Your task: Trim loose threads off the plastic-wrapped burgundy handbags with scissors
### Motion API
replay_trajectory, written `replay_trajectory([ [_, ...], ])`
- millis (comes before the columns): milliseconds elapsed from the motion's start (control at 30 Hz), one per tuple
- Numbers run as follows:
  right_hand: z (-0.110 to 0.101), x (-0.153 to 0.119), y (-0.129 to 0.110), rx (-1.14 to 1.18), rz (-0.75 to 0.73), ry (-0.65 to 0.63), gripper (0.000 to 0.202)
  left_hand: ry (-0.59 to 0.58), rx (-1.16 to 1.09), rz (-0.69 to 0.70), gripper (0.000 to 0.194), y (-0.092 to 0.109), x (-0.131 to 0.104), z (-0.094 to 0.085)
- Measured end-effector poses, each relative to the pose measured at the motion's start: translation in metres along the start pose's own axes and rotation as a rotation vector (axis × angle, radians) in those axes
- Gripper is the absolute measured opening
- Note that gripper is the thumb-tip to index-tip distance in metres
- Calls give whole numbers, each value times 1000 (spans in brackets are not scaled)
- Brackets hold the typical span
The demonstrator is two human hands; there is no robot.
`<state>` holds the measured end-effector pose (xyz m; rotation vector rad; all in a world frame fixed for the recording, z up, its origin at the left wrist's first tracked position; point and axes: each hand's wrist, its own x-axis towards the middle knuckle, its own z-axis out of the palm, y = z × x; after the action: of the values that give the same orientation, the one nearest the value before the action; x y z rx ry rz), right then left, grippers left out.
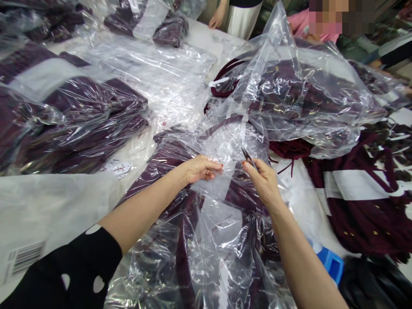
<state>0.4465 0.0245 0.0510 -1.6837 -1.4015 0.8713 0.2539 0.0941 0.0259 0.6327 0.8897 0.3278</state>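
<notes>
A clear plastic bag (222,231) with a dark maroon garment (185,257) inside lies in front of me. White paper or tissue shows through the plastic. Over its upper part, my left hand (201,168) is closed, thumb and index finger pinching a bit of the film. My right hand (264,182) grips small dark thread snips (247,155), their blades pointing up and away from me. Just beyond the blades lies a white tag strip (243,128) by a maroon strap. The lower handles of the snips are hidden in my palm.
Bagged maroon garments are stacked at the left (106,111) and upper right (289,90). An unbagged maroon garment (360,214) lies at right, near a blue plastic object (331,264). Flat clear bags (154,73) lie ahead. Another person's hand (218,18) rests on the far table edge.
</notes>
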Motion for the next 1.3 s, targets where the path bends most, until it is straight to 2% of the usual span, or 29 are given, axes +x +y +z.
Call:
replay_trajectory([
  [133, -13, -22, -11, -45, 73, -274, 42, -23, -10, 24, 19, -1, 2, 2],
  [233, -11, -23, -13, -166, 61, -343, 43, -34, 0, 38, 18, -3, 4, 1],
  [400, -4, -16, -14, -360, 37, -340, 45, -40, -13, 38, 19, -3, 4, -1],
  [533, -1, -12, -17, -391, 4, -369, 46, -37, 7, 38, 20, -3, 3, 0],
  [767, 4, -3, -19, -242, 59, -419, 47, -60, 23, 68, 19, -4, 3, 0],
  [967, 9, 0, -12, 50, 219, -474, 43, -82, 37, 69, 18, -3, 2, -2],
  [1133, 14, -1, -8, 222, 318, -427, 37, -74, 61, 63, 17, -3, 1, 0],
  [1300, 12, -4, -14, 219, 265, -372, 38, -97, 76, 10, 22, 3, -4, -1],
])
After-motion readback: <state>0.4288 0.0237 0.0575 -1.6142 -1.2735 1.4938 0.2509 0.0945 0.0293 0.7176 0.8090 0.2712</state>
